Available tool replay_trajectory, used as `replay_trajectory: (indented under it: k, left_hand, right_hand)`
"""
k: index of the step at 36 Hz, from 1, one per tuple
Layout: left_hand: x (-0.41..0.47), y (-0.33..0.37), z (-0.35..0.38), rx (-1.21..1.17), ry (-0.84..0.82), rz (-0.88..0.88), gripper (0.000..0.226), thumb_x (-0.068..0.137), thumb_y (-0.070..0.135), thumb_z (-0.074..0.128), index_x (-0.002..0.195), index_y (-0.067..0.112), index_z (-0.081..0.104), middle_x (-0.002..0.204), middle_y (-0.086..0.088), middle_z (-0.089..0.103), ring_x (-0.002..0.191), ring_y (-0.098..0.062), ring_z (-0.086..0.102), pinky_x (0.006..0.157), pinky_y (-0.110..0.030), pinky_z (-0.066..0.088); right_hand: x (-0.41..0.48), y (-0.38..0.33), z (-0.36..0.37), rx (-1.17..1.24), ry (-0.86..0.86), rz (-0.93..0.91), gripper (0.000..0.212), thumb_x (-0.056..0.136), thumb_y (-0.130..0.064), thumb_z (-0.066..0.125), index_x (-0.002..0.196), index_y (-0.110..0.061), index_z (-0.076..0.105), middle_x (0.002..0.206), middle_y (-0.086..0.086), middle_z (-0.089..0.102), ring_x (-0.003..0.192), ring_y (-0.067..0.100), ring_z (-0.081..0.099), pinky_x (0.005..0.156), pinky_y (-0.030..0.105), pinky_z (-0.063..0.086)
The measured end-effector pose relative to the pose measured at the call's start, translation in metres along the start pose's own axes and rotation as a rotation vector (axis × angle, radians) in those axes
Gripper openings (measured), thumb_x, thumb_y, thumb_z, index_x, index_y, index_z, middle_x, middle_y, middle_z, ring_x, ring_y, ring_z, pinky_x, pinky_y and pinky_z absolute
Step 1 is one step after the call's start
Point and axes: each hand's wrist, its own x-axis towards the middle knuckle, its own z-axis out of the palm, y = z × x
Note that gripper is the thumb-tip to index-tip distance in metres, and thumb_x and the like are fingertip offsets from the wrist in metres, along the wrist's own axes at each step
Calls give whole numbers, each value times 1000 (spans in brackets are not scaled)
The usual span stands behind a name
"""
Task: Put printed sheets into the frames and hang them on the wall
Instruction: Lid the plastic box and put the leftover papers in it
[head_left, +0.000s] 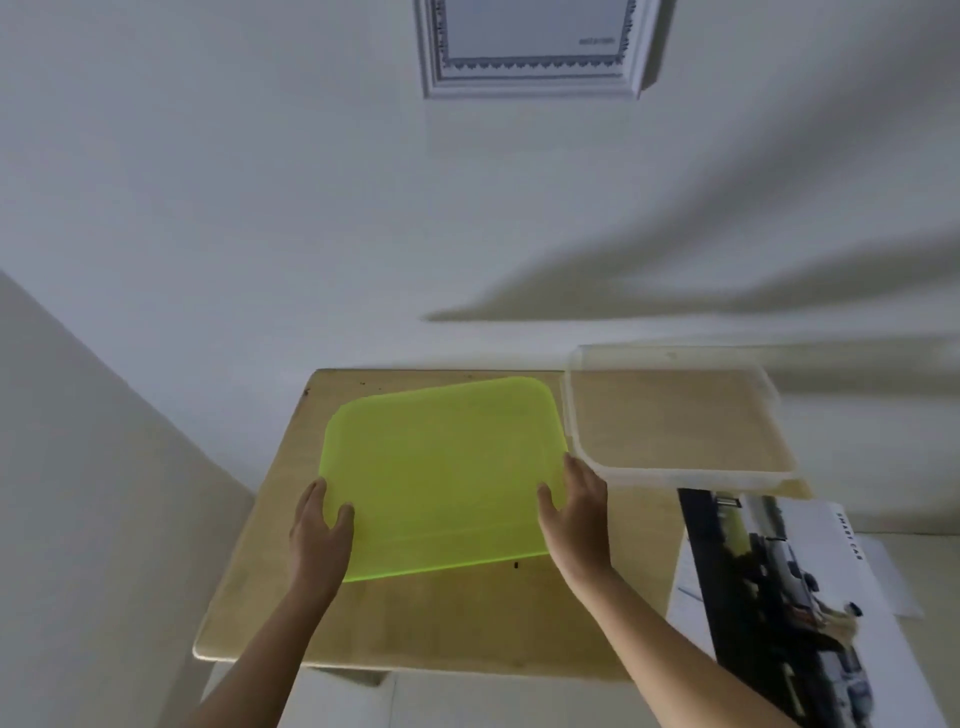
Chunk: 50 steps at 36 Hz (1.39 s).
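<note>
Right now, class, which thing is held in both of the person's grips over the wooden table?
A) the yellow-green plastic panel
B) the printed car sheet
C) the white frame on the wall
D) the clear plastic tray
A: the left grip and the right grip pinch opposite side edges of the yellow-green plastic panel.

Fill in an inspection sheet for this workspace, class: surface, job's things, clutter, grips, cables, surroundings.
Surface: wooden table, a few dark specks.
Job's things: printed sheet lies to the table's right; a frame with a sheet in it hangs on the wall.
Clutter: green panel over the table; clear tray to its right, nothing seen inside.
Grips: left hand and right hand each hold a side of the green panel, thumbs on top.
Cables: nothing seen.
Surroundings: white wall, with shadows on it.
</note>
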Motion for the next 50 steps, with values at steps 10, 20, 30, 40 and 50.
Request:
replay_trajectory:
  k: [10,20,30,40,50]
  left_hand:
    - [-17,-89,-39,69,-73,-98,53,91,9,51,140,2,33,147,-15,33,133,-34,34,108,-44,26]
    - [-21,-107,-21,116,-192,-54,59,92,10,49,144,2,22,152,-13,22,138,-29,25,111,-40,21]
    - [-18,-106,-11,234,-216,-42,60,92,9,45,143,-4,17,152,-20,16,142,-31,10,116,-42,12]
    - [-21,-36,21,341,-151,-6,60,87,7,50,140,-7,24,153,-20,12,141,-33,8,112,-45,18]
    - [-159,110,179,115,-509,470,43,91,10,51,131,-2,42,136,-17,41,127,-30,38,106,-33,27]
  right_hand:
    - [-64,6,65,-146,-163,35,53,91,-25,54,137,-3,39,138,13,45,132,24,33,109,27,26]
    - [-80,24,67,-277,-160,44,53,92,-24,54,137,0,39,139,14,45,130,26,34,109,30,28]
    - [-76,27,64,-300,-197,35,55,93,-31,49,140,-4,34,140,10,40,128,25,33,106,31,33]
    - [-56,29,4,-185,-271,104,56,94,-26,49,144,-11,28,150,9,23,140,21,20,112,28,20]
    - [-66,132,-171,-128,72,259,39,93,-17,50,132,-9,47,136,6,47,128,20,42,103,28,35]
